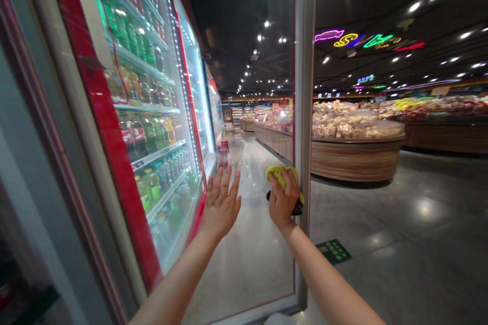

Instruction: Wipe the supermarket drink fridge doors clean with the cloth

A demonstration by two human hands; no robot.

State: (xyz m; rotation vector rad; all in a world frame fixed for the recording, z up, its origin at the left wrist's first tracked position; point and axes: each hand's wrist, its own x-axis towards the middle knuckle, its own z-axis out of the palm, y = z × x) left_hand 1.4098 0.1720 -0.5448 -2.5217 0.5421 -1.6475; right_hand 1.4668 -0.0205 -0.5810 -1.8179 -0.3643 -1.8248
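A tall glass door (263, 264) with a grey metal frame (304, 86) stands open in front of me. My right hand (284, 197) presses a bunched yellow cloth (276, 171) to the glass near the frame's edge, its fingers curled over it. A black part (297, 208), perhaps the door handle, shows beside and behind that hand. My left hand (222, 203) is raised to the left, palm toward the glass, fingers spread, holding nothing. Whether its palm touches the glass cannot be made out.
Lit drink coolers (190, 86) with shelves of bottles (152, 134) line the left side. Through and beyond the door are wood-sided produce bins (354, 160). A green floor sign (333, 251) lies right of the door frame.
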